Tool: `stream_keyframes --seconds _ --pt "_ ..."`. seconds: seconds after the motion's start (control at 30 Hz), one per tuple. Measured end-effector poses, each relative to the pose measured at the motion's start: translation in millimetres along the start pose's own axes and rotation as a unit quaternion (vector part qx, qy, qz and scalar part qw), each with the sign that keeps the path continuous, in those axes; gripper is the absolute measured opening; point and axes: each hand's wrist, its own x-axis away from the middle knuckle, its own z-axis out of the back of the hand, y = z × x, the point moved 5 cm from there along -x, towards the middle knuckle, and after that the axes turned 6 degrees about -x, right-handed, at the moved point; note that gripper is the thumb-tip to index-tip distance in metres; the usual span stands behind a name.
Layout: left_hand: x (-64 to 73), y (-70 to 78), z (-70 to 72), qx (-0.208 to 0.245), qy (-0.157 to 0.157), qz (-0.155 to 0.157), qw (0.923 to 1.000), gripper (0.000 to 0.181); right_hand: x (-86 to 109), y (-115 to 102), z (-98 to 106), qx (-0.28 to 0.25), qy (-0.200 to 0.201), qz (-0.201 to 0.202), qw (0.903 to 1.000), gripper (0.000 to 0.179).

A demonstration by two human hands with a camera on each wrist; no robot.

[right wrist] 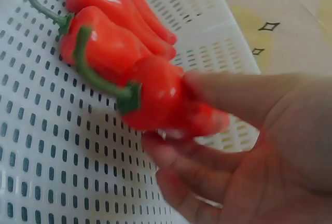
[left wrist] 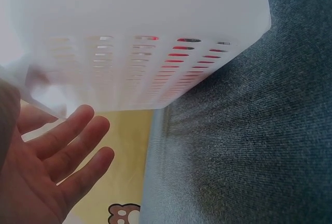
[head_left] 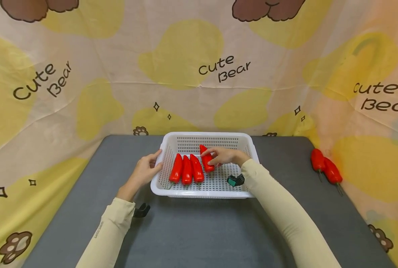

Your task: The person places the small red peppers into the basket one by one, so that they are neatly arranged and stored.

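Leftmost, the grey counter (head_left: pixel 199 230) meets a cream-and-yellow patterned cloth (head_left: pixel 185 56), with a broad strip of surface before the left hand (head_left: pixel 144 171). That hand holds the left rim of a white perforated plastic basket (head_left: pixel 202 193), thumb over the edge, other fingers loosely extended outside. Inside, three long glossy red peppers (head_left: pixel 187 171) lie side by side toward the left. Just beside them, the right hand (head_left: pixel 224 154) reaches over the right rim, fingers pointing left, pinching a fourth red pepper with a curved green stem (right wrist: pixel 161 89); contact with the floor is unclear. The basket's right half gives room. Farther right, two more red peppers (head_left: pixel 331 170) lie near the counter's right edge.
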Motion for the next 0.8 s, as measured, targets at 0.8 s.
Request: stream_keyframes --seconds 0.8 --pt "2.1 1.1 -0.2 0.003 0.002 0.005 1.0000 0.056 -3.9 6 -14 0.084 -0.026 0.035 0.9955 0.056"
